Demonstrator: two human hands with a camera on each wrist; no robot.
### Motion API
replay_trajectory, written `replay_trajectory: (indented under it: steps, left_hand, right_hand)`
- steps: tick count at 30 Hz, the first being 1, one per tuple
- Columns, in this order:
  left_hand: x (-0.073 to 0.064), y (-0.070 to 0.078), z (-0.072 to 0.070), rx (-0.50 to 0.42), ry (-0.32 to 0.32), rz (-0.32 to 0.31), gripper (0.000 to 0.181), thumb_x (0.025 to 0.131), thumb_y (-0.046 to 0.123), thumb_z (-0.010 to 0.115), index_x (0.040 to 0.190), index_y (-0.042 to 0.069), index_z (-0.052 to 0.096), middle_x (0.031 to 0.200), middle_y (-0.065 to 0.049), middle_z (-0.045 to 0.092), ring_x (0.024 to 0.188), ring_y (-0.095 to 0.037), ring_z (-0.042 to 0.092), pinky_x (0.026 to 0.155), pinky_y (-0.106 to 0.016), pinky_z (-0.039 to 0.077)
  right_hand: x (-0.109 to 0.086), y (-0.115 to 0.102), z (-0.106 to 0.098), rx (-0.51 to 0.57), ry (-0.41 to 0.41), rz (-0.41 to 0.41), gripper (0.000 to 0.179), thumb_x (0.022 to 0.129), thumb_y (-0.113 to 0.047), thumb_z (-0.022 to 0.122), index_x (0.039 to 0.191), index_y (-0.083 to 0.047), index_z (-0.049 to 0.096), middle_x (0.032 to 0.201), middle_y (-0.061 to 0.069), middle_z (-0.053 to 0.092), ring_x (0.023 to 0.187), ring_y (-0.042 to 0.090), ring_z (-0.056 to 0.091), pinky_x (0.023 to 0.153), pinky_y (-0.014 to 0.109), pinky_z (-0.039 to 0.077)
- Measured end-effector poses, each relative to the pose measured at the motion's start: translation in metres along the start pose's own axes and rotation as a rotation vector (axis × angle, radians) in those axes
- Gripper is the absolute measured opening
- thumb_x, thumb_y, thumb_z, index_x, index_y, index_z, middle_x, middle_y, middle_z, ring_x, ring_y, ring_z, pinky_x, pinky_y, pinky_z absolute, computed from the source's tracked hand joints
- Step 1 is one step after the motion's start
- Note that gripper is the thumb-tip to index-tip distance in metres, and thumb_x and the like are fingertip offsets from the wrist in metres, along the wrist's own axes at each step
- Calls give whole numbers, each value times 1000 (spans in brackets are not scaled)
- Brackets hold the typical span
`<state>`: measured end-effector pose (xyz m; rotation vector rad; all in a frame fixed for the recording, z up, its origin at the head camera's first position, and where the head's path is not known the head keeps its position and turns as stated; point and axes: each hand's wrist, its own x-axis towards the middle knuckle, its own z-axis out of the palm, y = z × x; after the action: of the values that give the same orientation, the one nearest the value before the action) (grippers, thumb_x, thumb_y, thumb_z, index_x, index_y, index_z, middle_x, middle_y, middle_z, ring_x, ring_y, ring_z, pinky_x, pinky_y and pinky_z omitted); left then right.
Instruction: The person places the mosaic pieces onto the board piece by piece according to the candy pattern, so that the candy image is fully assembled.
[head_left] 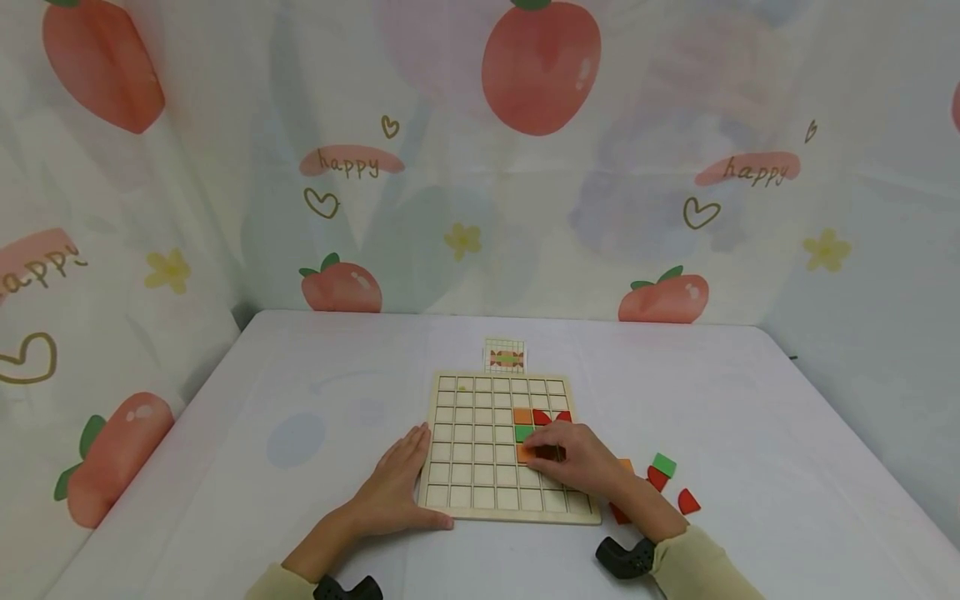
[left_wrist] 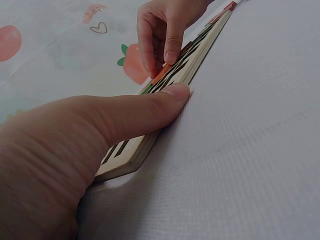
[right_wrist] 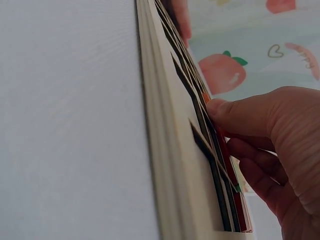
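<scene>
A wooden grid board [head_left: 465,475] lies flat on the table. My left hand [head_left: 393,483] rests at its near left corner, fingers straight along the left edge and thumb [left_wrist: 155,107] against the front edge. Over the right half of the board, my right hand [head_left: 573,454] pinches an orange square tile [head_left: 523,454] between thumb and fingertips, low at a grid cell. Just beyond it sit a green square tile [head_left: 523,433] and another orange square [head_left: 522,416]. Red curved tiles [head_left: 542,417] lie beside that one; the right hand hides cells below them.
Behind the board stands a small pattern card [head_left: 506,357] with a coloured design. Loose tiles lie right of the board, among them a green square [head_left: 664,465] and a red quarter-round piece [head_left: 688,501]. Patterned cloth walls [head_left: 465,217] enclose the table at the back and sides.
</scene>
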<state>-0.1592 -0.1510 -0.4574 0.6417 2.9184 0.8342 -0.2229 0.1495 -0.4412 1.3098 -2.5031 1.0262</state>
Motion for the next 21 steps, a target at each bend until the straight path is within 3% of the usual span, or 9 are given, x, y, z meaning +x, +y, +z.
replay_trajectory:
  steps: [6, 11, 21]
  left_hand:
    - [0, 0, 0, -3, -2, 1, 125, 63, 73, 64, 145, -4, 11, 151, -15, 10, 138, -24, 6, 108, -43, 10]
    - [0, 0, 0, -8, -8, 2, 125, 63, 73, 64, 145, -4, 10, 151, -15, 9, 138, -24, 6, 108, -43, 9]
    - [0, 0, 0, -10, -9, 3, 125, 63, 74, 63, 145, -4, 10, 151, -15, 9, 138, -25, 6, 108, -44, 10]
  right_hand:
    - [0, -1, -1, -11, 13, -1, 21, 80, -13, 72, 99, -6, 70, 98, 3, 67, 85, 13, 60, 65, 24, 49]
    - [-1, -3, -4, -31, 12, 29, 22, 80, -15, 73, 100, -8, 70, 99, 0, 67, 89, 13, 60, 70, 28, 49]
    - [-5, -4, -16, -55, -35, 174, 23, 80, -18, 73, 102, -13, 70, 101, -5, 66, 95, 11, 58, 81, 33, 48]
